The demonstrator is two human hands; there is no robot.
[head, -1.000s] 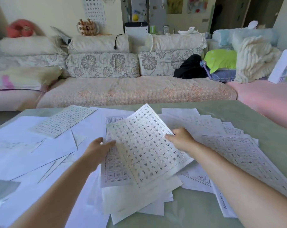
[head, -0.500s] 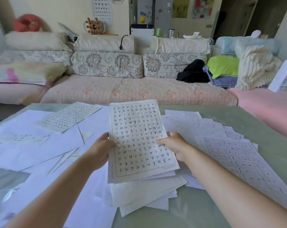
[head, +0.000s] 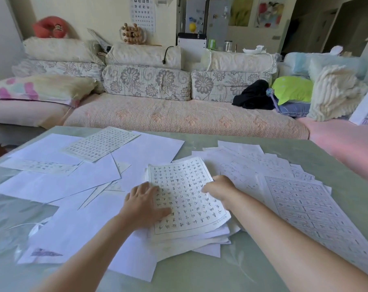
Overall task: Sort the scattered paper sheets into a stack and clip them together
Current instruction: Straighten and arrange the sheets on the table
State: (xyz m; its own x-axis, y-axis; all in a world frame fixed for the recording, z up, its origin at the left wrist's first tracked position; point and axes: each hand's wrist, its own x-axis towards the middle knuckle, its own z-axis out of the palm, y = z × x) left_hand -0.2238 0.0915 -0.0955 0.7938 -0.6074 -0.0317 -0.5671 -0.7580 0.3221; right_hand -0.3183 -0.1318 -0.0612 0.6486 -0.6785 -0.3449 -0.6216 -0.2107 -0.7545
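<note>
A top sheet point(head: 185, 199) printed with a grid of handwritten characters lies on a rough stack of papers point(head: 202, 239) at the middle of the table. My left hand point(head: 144, 204) rests flat on the sheet's left edge, fingers spread and thumb on the paper. My right hand point(head: 217, 188) has its fingers curled at the sheet's right edge and grips it. Loose white sheets point(head: 73, 182) lie scattered to the left, one gridded sheet point(head: 100, 143) on top of them. More printed sheets point(head: 294, 199) fan out to the right. No clip shows.
The papers lie on a pale green table point(head: 200, 272). Clear plastic film point(head: 8, 226) lies at the left edge. A sofa point(head: 178, 116) with cushions and blankets runs behind the table's far edge.
The gridded sheet, held up between both hands before, has come down flat onto the stack. My left hand now lies on top of it.
</note>
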